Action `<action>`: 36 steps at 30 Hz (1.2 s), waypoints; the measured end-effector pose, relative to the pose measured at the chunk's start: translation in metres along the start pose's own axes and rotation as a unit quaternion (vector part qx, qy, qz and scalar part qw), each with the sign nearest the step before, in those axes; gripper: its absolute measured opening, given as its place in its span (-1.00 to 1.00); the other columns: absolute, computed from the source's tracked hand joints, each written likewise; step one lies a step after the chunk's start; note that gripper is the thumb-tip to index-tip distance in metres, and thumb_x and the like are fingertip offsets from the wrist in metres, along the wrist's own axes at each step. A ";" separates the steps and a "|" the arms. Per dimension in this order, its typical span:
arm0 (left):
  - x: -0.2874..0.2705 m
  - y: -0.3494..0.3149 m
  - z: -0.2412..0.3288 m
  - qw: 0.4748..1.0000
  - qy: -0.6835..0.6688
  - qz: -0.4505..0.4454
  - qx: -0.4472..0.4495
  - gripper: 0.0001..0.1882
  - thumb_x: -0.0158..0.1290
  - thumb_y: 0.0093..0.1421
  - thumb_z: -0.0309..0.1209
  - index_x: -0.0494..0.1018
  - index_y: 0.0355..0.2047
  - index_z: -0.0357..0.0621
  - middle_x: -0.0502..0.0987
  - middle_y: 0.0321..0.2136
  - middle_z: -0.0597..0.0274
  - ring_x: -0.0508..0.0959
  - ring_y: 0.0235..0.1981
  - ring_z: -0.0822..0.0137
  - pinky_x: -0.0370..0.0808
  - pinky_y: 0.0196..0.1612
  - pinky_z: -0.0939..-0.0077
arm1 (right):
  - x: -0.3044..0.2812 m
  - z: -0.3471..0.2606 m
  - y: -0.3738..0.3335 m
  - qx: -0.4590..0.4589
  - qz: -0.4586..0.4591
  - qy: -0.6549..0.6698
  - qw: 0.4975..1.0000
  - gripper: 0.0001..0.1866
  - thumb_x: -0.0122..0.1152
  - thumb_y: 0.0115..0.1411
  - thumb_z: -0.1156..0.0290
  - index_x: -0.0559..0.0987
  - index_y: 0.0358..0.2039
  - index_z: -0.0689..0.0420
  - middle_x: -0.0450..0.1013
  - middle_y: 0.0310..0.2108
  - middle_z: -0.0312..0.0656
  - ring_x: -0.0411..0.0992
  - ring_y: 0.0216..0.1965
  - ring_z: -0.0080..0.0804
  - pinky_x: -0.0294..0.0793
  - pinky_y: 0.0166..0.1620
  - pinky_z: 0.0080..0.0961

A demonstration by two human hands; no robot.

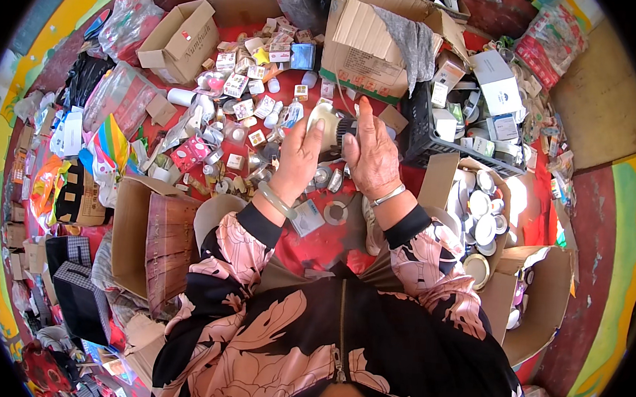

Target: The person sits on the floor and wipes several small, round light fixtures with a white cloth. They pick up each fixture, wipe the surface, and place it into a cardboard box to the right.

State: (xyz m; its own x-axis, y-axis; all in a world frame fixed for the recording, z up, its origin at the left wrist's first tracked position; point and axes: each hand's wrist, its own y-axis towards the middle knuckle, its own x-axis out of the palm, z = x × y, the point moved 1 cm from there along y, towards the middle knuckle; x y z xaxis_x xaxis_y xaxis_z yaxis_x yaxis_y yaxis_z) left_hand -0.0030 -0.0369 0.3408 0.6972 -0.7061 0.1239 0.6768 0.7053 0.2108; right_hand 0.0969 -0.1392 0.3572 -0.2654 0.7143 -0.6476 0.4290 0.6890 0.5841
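- Left hand (297, 155): gripping a cream container (326, 129), held between both hands above the littered red floor (307, 248).
- Right hand (375, 157): thumb at its black ribbed end (345, 130); whether it grips cannot be told.

Head-worn fisheye view, facing down, near

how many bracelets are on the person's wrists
2: a pale bangle at the wrist of the left hand, and a thin silver-coloured band at the wrist of the right hand. Any under the sleeves would be hidden.
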 end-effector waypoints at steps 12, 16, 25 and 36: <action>-0.019 0.010 -0.015 0.990 0.043 0.127 0.040 -0.75 -0.15 0.30 -0.30 0.35 -0.33 -0.28 0.43 -0.50 0.25 0.37 -0.47 0.53 0.36 -0.38 0.58 | -0.011 0.075 0.008 0.366 0.119 0.540 0.749 -0.50 -0.16 0.29 0.04 0.43 -0.11 0.27 0.45 -0.47 -0.27 0.35 -0.52 -0.63 0.32 -0.47 -0.68; -0.019 0.008 -0.032 0.989 0.076 0.126 0.027 -0.75 -0.08 0.26 -0.30 0.35 -0.39 -0.28 0.41 -0.54 0.26 0.34 -0.51 0.52 0.34 -0.44 0.56 | -0.003 0.016 0.009 0.259 -0.015 0.463 0.848 -0.39 -0.16 0.28 0.03 0.20 0.17 0.23 0.39 -0.14 -0.22 0.36 -0.19 -0.53 0.35 -0.11 -0.61; 0.005 -0.005 -0.010 0.995 0.073 0.029 0.060 -0.81 -0.05 0.24 -0.35 0.37 -0.36 -0.25 0.41 -0.54 0.30 0.34 -0.49 0.59 0.35 -0.42 0.59 | 0.018 0.003 0.002 0.180 0.006 0.119 0.976 -0.57 -0.03 0.20 0.23 0.28 0.02 0.16 0.33 -0.12 0.13 0.35 -0.11 0.05 0.37 -0.11 -0.23; -0.017 0.007 -0.009 0.994 -0.087 0.056 0.019 -0.67 -0.14 0.30 -0.21 0.43 -0.30 -0.26 0.43 -0.46 0.43 0.33 -0.44 0.62 0.32 -0.30 0.69 | -0.014 0.069 0.014 0.358 0.060 0.620 0.695 -0.62 -0.16 0.25 0.27 0.37 -0.05 0.28 0.43 -0.24 -0.16 0.42 -0.23 -0.34 0.43 -0.17 -0.44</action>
State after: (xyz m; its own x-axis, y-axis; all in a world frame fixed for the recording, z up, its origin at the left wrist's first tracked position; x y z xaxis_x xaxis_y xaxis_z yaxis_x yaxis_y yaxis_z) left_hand -0.0083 -0.0196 0.3314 0.7143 -0.6251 0.3147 0.5852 0.7801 0.2215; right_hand 0.1665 -0.1477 0.3406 -0.5401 0.6237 0.5651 0.7148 0.6944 -0.0833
